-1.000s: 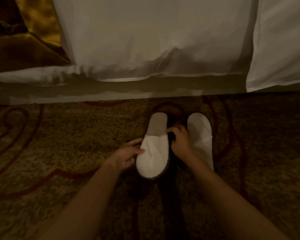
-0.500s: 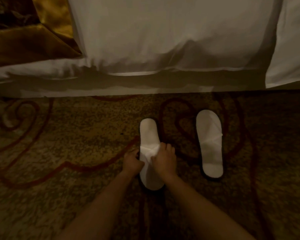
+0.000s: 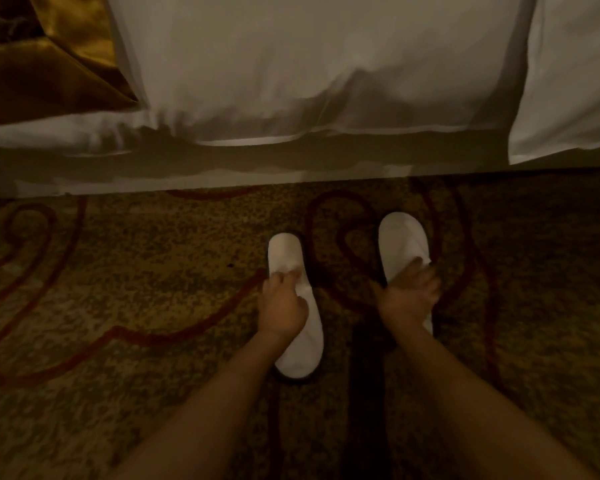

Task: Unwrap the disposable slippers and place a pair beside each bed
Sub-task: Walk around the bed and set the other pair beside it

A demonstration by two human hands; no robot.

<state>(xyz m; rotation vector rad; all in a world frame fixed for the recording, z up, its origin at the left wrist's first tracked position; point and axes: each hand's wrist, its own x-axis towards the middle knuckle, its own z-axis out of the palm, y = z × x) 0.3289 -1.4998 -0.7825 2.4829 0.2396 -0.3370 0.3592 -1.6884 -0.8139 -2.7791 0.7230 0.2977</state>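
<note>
The left hand (image 3: pixel 283 308) pinches one soft white slipper (image 3: pixel 297 306); the right hand (image 3: pixel 409 296) lies flat and open on the other white slipper (image 3: pixel 402 240). Next, line them up by the white bed (image 3: pixel 291 81).

A brown carpet (image 3: pixel 153 271) patterned with dark red scrolls is seen in dim light, while a gold satin cushion (image 3: pixel 42 57) is propped at upper left against hanging white bedding (image 3: pixel 309 71).

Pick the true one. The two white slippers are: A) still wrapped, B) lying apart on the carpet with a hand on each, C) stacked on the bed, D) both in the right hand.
B: left hand on left slipper, right hand on right slipper, carpet between.
</note>
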